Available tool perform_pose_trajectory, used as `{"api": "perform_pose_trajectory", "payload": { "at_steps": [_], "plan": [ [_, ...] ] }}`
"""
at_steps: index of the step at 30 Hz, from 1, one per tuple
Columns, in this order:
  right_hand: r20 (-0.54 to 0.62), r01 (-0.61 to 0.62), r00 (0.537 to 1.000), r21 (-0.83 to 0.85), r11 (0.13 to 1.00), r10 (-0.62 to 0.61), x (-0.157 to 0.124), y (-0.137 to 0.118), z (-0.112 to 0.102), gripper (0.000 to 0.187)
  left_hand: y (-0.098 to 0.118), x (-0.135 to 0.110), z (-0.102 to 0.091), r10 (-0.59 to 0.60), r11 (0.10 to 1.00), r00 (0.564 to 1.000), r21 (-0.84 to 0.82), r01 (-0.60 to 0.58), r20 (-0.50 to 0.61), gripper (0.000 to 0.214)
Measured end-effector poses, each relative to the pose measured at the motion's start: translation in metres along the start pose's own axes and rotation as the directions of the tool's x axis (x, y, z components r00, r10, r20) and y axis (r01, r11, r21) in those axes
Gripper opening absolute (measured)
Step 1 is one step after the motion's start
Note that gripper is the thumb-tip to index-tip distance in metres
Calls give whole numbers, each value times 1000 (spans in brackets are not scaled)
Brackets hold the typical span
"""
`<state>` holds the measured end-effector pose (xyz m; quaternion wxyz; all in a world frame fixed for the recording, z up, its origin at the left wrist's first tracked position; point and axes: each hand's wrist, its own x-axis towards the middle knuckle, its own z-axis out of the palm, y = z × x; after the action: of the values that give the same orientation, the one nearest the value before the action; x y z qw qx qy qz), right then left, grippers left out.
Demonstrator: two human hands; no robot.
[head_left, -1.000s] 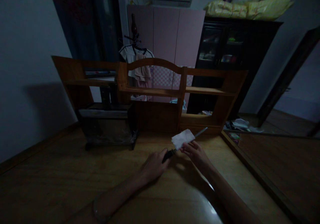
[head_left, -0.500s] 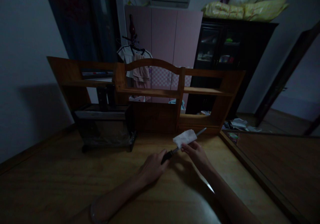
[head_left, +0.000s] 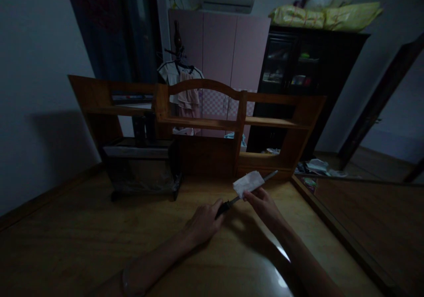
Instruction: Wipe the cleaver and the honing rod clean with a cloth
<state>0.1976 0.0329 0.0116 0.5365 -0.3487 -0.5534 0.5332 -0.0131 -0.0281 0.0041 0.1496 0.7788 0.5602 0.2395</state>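
My left hand [head_left: 206,221] is closed round the black handle of a tool [head_left: 223,208] with a slim metal shaft; the dim light hides whether it is a knife or a rod. The shaft slants up to the right, and its grey tip sticks out past a folded white tissue [head_left: 249,183]. That tissue lies wrapped over the middle of the shaft. Pinched on its lower edge is my right hand [head_left: 263,204], thumb on the near side, other fingers partly hidden behind. Both hands are above the wooden tabletop [head_left: 185,261].
A wooden shelf rack [head_left: 202,122] stands along the table's far edge. At its left sits a dark boxy device [head_left: 141,169] with a clear wrapping. A raised wooden edge [head_left: 334,226] borders the right side. Behind are pink cupboards [head_left: 218,50] and a black cabinet [head_left: 318,63].
The tool and tissue appear slightly farther right, along with the hands; the whole view has also shifted a little. Both grips look the same.
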Motion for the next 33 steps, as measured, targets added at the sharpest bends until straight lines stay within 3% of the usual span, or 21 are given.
{"api": "perform_pose_trajectory", "payload": {
  "at_steps": [8, 19, 25, 33],
  "plan": [
    [63, -49, 997, -63, 997, 53, -5, 4, 7, 26, -8, 3, 5, 34, 999, 997, 32, -32, -62, 20],
    [104, -99, 989, -46, 994, 103, -9, 9, 16, 27, 0, 3, -5, 27, 994, 997, -107, -34, -69, 29],
    [32, -136, 990, -52, 989, 138, -7, 10, 14, 27, 5, 3, -8, 63, 978, 992, -192, -82, -105, 36],
    [45, -96, 994, -57, 994, 99, -8, 3, 14, 28, 1, 5, -6, 42, 976, 988, -204, -72, -147, 30]
  ]
}}
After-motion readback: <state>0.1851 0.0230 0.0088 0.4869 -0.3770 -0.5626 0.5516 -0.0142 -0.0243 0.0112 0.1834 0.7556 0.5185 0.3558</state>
